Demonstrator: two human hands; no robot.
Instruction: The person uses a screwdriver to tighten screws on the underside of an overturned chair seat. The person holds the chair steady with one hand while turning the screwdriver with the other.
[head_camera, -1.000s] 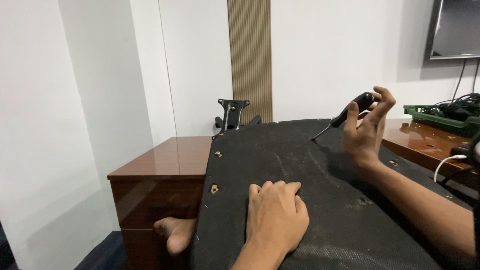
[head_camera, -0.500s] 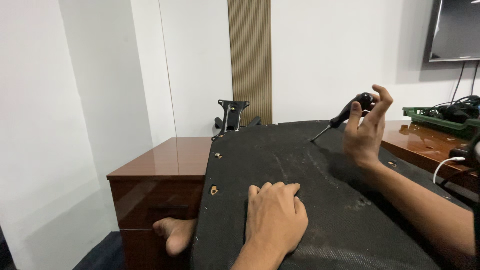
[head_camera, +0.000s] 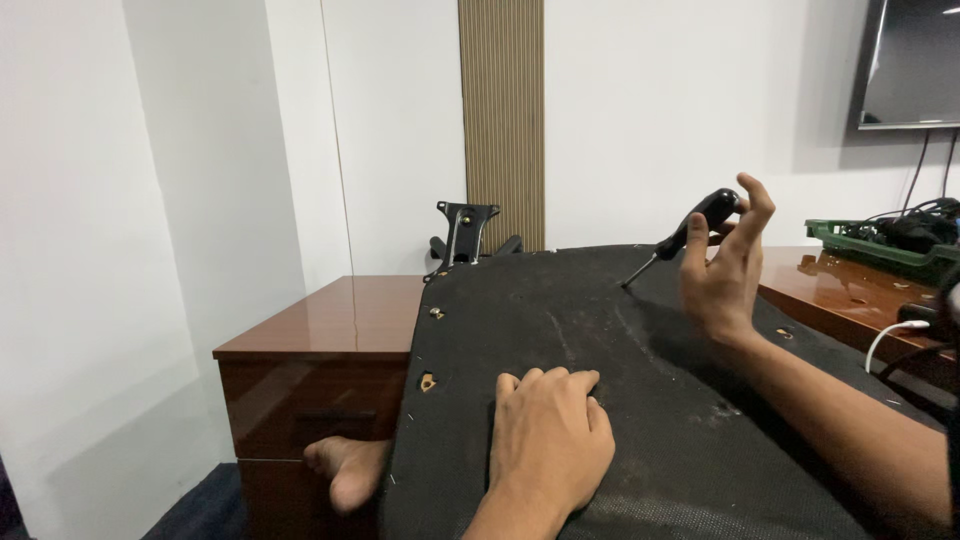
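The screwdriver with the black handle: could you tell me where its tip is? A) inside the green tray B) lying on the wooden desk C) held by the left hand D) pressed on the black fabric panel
D: the right hand holds the screwdriver slanted, tip on the black fabric panel.

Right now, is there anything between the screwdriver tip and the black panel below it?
Nothing visible. The right hand holds the screwdriver tilted, its tip just above the black panel; the left hand rests flat lower down.

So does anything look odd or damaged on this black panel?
Yes. The black panel is scuffed and dusty, with ragged holes showing wood near its left edge. It sits tilted, not flat. A bare foot props against its left edge by the cabinet.
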